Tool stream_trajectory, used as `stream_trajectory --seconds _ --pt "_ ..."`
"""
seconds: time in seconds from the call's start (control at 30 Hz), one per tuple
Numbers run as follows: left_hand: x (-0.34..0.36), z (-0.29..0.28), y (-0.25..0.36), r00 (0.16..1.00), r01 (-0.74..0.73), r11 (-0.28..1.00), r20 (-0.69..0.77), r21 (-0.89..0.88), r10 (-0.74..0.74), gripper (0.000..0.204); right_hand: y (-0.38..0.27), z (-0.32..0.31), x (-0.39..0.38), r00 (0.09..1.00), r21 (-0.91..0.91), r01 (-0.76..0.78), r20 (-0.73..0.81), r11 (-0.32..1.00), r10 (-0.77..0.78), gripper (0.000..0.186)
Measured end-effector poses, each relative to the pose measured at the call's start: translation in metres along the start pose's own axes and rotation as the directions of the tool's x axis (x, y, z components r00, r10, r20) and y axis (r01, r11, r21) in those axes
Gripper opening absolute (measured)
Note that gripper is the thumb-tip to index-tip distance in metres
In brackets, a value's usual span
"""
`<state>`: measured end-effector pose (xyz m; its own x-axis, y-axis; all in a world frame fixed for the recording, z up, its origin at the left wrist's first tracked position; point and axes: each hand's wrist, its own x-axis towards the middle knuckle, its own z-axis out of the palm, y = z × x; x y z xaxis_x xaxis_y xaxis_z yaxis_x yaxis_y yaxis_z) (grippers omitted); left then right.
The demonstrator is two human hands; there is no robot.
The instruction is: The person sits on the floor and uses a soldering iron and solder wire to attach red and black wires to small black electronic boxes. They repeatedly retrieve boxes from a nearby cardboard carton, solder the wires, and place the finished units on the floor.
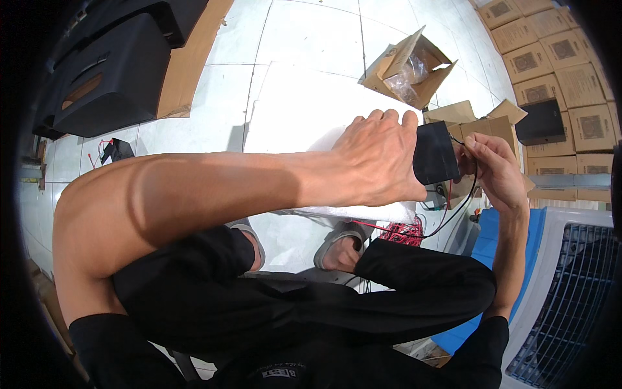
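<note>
Seen from above, a seated person in black trousers point(311, 305) holds both hands up over a white tiled floor point(311, 39). A white foam sheet point(298, 110) lies on the floor below the hands. Large black moulded panels point(110, 71) sit at far left, and rows of closed cardboard boxes point(557, 58) are stacked at upper right, with one open cardboard box point(408, 65) near the foam. A white and blue grilled appliance point(570, 285) stands at lower right. The left hand point(379, 159) reaches across, its fingers wrapped over a small flat black block point(435, 154) held in mid-air between the hands. The right hand point(495, 165) pinches a thin black wire point(468, 194) at the block's right edge. Red wires point(402, 232) bunch on the floor below
</note>
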<state>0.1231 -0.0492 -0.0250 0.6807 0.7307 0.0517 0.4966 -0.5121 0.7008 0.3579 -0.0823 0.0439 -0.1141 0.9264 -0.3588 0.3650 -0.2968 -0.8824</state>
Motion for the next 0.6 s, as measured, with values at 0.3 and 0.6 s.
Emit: stream_trajectory --seconds 0.3,0.6 --pt "-0.001 -0.005 0.001 0.998 0.04 0.999 0.048 -0.008 -0.039 0.074 -0.001 0.003 -0.002 0.999 -0.083 0.053 -0.003 0.995 -0.053 0.033" --pt "-0.005 -0.011 -0.002 0.993 0.053 0.998 0.107 0.016 -0.055 0.074 0.0 0.001 -0.004 0.975 -0.563 -0.018 -0.192 0.826 -0.109 0.023"
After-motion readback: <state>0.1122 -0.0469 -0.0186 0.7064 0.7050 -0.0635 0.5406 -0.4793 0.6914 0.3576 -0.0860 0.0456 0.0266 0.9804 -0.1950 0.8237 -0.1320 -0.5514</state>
